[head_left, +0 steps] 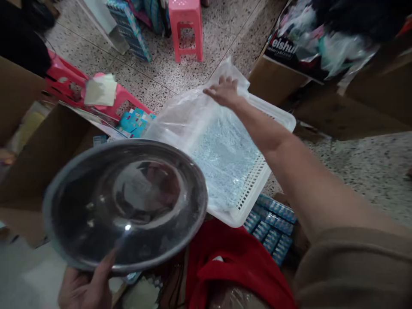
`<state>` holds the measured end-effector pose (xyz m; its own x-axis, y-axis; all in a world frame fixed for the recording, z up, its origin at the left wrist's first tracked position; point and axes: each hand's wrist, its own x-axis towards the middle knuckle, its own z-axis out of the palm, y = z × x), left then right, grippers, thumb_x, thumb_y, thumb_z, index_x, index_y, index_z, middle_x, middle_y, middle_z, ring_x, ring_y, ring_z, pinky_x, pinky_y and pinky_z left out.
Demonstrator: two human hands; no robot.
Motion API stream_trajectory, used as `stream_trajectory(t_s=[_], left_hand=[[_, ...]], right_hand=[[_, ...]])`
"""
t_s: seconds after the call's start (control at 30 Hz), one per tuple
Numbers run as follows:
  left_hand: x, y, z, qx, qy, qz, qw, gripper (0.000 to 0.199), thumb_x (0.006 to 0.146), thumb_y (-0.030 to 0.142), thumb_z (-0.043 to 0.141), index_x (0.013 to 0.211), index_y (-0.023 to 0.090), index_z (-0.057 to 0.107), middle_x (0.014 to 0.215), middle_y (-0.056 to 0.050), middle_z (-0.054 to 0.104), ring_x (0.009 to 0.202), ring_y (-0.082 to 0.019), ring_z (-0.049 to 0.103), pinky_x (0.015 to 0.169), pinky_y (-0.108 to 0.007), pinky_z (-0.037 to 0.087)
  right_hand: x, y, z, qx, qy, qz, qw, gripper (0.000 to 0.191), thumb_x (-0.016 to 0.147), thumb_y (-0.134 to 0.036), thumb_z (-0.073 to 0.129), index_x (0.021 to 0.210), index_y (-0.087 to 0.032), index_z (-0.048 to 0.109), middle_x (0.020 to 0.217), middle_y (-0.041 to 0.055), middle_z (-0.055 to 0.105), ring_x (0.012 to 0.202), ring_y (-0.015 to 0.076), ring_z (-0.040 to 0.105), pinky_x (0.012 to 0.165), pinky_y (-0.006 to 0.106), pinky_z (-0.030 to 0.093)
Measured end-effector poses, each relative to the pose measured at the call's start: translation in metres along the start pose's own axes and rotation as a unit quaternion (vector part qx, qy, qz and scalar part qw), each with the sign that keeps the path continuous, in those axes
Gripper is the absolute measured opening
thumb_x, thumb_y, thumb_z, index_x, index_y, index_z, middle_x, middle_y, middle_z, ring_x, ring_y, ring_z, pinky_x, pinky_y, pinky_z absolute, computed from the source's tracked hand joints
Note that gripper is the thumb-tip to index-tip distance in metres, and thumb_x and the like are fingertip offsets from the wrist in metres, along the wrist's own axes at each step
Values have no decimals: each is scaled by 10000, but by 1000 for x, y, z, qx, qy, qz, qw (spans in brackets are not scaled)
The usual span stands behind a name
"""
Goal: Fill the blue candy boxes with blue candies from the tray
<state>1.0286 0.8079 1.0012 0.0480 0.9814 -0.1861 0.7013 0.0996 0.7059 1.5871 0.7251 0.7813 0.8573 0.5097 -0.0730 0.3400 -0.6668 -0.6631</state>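
My left hand (pixel 88 281) grips the near rim of a wide, shiny metal bowl (pixel 93 214), thumb over the edge; the bowl tilts so that its inside faces me. I see nothing in it but reflections. At the far side of a white plastic basket (pixel 283 118), my right hand (pixel 225 91) rests with fingers spread on a clear plastic sheet or bag (pixel 189 105). The plastic spreads over the basket and past its far left edge. Beneath it shows a pale bluish, speckled mass (pixel 225 150), too blurred to name.
Small blue-and-white boxes (pixel 272 221) lie under the basket's near right side. Cardboard boxes stand left (pixel 48 159) and right (pixel 325 98), the right one topped with plastic bags. A red stool (pixel 186 25) stands beyond on the speckled floor. Red cloth (pixel 238 262) lies near me.
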Motion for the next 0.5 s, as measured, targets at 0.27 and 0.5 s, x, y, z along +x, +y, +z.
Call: stream_trajectory(t_s=[0.27, 0.5], left_hand=[[-17, 13, 111, -4, -373, -42, 927, 450, 743, 520, 872, 1039, 212, 728, 782, -5, 729, 606, -182, 647, 467, -253, 544], [-49, 5, 276, -45, -441, -73, 893, 370, 844, 392, 826, 1038, 211, 568, 802, 7, 680, 615, -154, 661, 555, -253, 577]], right_hand=[[-29, 20, -127, 222, 93, 49, 969, 212, 1050, -239, 707, 1155, -65, 769, 988, -41, 784, 745, -14, 634, 813, 110, 528], [-246, 142, -163, 274, 235, 206, 910, 298, 827, -588, 866, 858, -316, 747, 801, 72, 711, 633, 226, 643, 712, 475, 629]])
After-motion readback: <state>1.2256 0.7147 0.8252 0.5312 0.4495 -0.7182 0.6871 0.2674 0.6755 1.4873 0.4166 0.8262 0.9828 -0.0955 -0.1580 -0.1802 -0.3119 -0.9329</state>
